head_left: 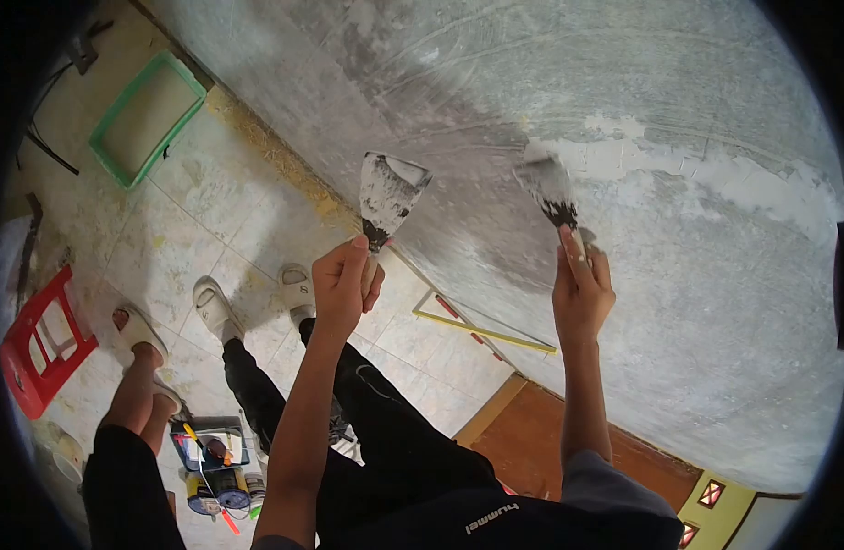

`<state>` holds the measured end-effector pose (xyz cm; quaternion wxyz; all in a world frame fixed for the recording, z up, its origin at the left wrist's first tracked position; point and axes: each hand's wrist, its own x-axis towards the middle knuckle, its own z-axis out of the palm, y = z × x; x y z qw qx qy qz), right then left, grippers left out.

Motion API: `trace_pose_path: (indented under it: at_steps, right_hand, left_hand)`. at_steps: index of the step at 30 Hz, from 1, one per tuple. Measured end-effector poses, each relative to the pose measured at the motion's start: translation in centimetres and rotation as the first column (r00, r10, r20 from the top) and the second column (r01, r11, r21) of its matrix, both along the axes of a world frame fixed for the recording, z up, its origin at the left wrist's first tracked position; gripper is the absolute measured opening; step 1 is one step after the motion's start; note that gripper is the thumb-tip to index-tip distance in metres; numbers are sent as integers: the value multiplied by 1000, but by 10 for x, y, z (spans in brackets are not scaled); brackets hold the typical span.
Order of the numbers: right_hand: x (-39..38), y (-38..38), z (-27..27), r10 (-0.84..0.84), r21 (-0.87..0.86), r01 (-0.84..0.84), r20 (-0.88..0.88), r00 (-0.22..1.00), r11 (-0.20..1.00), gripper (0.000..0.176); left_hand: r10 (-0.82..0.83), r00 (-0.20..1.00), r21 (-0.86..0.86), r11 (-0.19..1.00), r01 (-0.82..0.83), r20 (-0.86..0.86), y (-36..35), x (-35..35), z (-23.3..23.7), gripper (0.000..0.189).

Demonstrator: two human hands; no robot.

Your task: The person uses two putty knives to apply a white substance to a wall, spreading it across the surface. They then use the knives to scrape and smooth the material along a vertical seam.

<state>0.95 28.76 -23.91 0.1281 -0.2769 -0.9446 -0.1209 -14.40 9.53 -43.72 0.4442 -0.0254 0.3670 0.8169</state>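
My left hand (342, 282) is wrapped round the handle of a putty knife (391, 195), its wide blade smeared with white and dark filler and pointing up. In my right hand (582, 291) is a scraper (547, 182), gripped by its pale handle; the blade is blurred and overlaps the grey wall (715, 302). The scraper's tip is right at the left end of a white filler strip (651, 158) that runs rightward along the wall.
Another person's legs (133, 403) stand at the lower left, beside a red plastic stool (50, 344). A green-rimmed tray (101, 137) lies on the tiled floor. A tool tray (229, 431) sits near my feet, and a yellow-edged frame (481, 332) is by the wall's base.
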Motion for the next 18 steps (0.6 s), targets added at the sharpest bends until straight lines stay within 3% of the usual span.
trace_pose_path:
  at_steps: [3,5,6,8,9,10,13,15,17,18]
  right_hand:
    - [21,-16,-4,-45,44,44,37,998,998,37]
    - [26,-28,-5,-91,-55,91,0,996,994,37]
    - [22,-25,-7,20,9,-20,-24,999,1000,37]
    - [-4,-16,-10,51,38,-50,-13,999,998,37]
    - [-15,-12,-7,89,72,-89,7,996,993,37]
    - [-23,-8,-5,5,54,-5,11,1000,999,38]
    - [7,-4,8,-48,35,47,14,999,998,39]
    - [28,-19,10,-24,111,22,16,1000,994,40]
    - [27,-37,12,-140,-94,135,-43,989,986,40]
    - [19,-31,9,31,2,-31,-87,996,1000,40]
  left_hand:
    - [-20,1000,-28,999,20,2,-12,-6,-4,54]
    - [-30,1000,-17,999,30,-2,-17,-6,-7,53]
    - [-32,999,-34,999,32,-1,-20,-6,-8,52]
    - [-65,998,-51,997,65,-5,-23,-4,-11,51]
    - [-72,997,-42,997,70,-35,-25,-2,-11,41]
    - [-77,995,-36,997,74,-69,-26,-3,-13,48]
    - [-129,986,-88,989,121,-103,-41,1,-14,49]
    - [-122,989,-54,992,118,-85,-51,5,-18,49]
    - [-141,986,-53,989,136,-90,-56,0,-13,49]
    - [-144,985,-55,989,140,-97,-57,-2,-10,49]
